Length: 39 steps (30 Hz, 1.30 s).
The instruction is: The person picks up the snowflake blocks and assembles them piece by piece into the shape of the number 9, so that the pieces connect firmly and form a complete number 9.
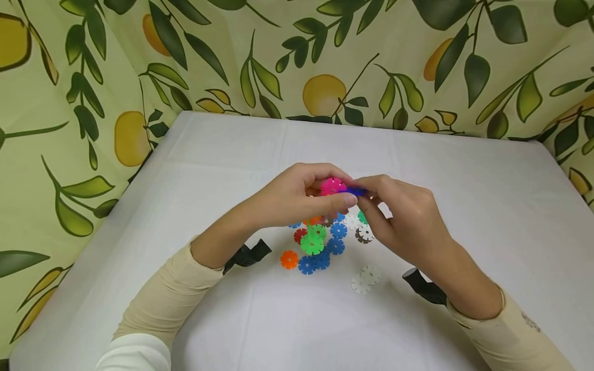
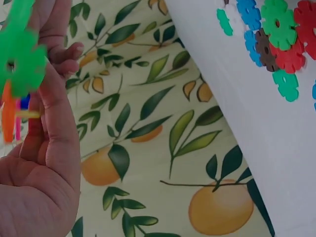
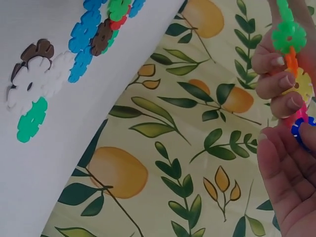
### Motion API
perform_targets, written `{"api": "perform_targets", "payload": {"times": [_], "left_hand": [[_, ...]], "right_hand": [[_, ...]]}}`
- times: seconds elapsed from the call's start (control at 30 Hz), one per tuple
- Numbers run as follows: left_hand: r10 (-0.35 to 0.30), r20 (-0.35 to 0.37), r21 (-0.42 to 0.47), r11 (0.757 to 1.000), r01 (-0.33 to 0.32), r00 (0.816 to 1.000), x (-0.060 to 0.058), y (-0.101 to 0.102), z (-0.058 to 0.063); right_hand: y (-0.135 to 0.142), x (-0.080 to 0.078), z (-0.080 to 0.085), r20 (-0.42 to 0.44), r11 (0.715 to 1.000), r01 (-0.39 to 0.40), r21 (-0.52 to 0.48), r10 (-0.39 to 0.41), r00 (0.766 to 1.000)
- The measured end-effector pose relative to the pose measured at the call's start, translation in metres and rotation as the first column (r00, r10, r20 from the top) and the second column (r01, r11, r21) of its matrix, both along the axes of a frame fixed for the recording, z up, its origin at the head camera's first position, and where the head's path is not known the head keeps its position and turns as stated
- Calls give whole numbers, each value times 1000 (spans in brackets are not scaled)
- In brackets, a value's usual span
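- Your left hand [image 1: 306,195] has its fingers curled round a chain [image 2: 19,66] of slotted discs, raised above the table [image 1: 241,319].
- Your right hand [image 1: 406,214] pinches the blue disc [image 1: 355,191] between thumb and fingertips, at the chain's end, beside your left thumb.
- Along the chain, the right wrist view shows you a green disc [image 3: 289,37], an orange disc [image 3: 292,59], a yellow disc [image 3: 303,89], then a pink disc [image 3: 299,115] next to the blue one; whether those last two are slotted together, you cannot tell.
- Below your hands, loose discs lie in an overlapping cluster: bright green [image 1: 312,244] on top near the front, blue [image 1: 336,246] to its right, red [image 1: 299,236] on its left.
- A loose orange piece [image 1: 290,259] lies just beside the front blues.
- Two pale discs [image 1: 361,284] overlap, apart from the cluster, nearer you.
- Behind the table hangs a fruit-patterned cloth [image 1: 278,87].
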State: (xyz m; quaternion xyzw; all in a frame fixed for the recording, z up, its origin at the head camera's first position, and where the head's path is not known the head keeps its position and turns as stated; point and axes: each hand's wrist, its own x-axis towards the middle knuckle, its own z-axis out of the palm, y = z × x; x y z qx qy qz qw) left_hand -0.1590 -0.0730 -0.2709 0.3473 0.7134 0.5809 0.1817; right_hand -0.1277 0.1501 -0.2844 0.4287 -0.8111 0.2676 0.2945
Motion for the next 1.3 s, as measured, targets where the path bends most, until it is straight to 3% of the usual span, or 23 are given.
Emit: {"api": "perform_targets", "payload": {"times": [0.1, 0.17, 0.27, 0.33, 0.43, 0.53, 0.6, 0.67, 0.77, 0.87, 1.0, 1.07, 1.17, 1.3], "left_hand": [[26, -108, -50, 998, -32, 994, -1, -5, 3], [66, -181, -77, 994, -81, 981, -2, -9, 7], [126, -243, -74, 986, -147, 962, -2, -17, 14], [159, -264, -52, 982, -179, 951, -2, -23, 19], [185, -287, -12, 980, -197, 940, 0, -29, 24], [187, -296, 7, 981, -193, 937, 1, -31, 26], [179, -297, 6, 983, -186, 938, 2, -30, 27], [169, -291, 4, 984, -176, 942, 1, -29, 26], [161, -281, -6, 985, -170, 946, 1, -28, 25], [151, -229, 0, 988, -155, 962, 1, -27, 25], [143, -125, 20, 990, -142, 982, -1, -27, 24], [137, -93, 34, 990, -135, 986, -3, -27, 23], [122, -66, 57, 991, -118, 990, -5, -25, 22], [104, -39, 69, 992, -101, 994, -5, -24, 21]], "right_hand": [[-1, -3, -2, 62, 1000, 13, -9, -12, 998], [-1, -6, -6, 148, 999, 31, -5, -30, 988], [-3, -10, -15, 285, 997, 28, 73, -48, 957], [-9, -11, -23, 364, 984, -24, 176, -42, 930], [-21, -2, -36, 450, 922, -193, 335, 23, 893], [-35, 15, -46, 540, 821, -367, 437, 87, 837], [-43, 28, -51, 580, 757, -434, 488, 90, 809], [-49, 38, -54, 576, 702, -452, 550, 74, 814], [-53, 48, -56, 525, 661, -433, 613, 68, 848], [-55, 54, -57, 477, 662, -439, 607, 138, 868], [-59, 60, -57, 408, 678, -472, 563, 269, 873], [-61, 64, -57, 373, 679, -470, 564, 298, 879], [-65, 66, -58, 359, 679, -451, 580, 283, 889], [-66, 64, -59, 423, 666, -444, 600, 207, 882]]}}
